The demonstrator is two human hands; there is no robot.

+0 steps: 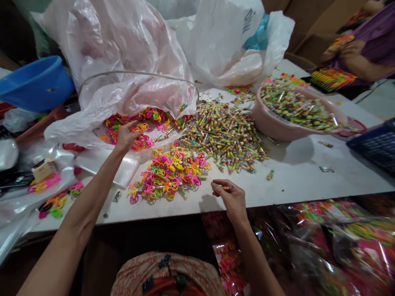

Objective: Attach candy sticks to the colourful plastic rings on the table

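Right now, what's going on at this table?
A person sits at a white table. Their left hand reaches into a clear bag of bright plastic toys, touching them. The right hand pinches a small piece near the table's front edge. A toy pile and a heap of sweets lie between them, beside a pink basin. Another person works at the far right.

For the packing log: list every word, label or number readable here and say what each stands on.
White plastic bag at the back: blue print, cut off by a fold, too partial to read.
Small cardboard box at the left edge: marks too small and blurred to read.
Wrapped candies heaped on the table: wrapper print too small to read.
Nothing else carries text.
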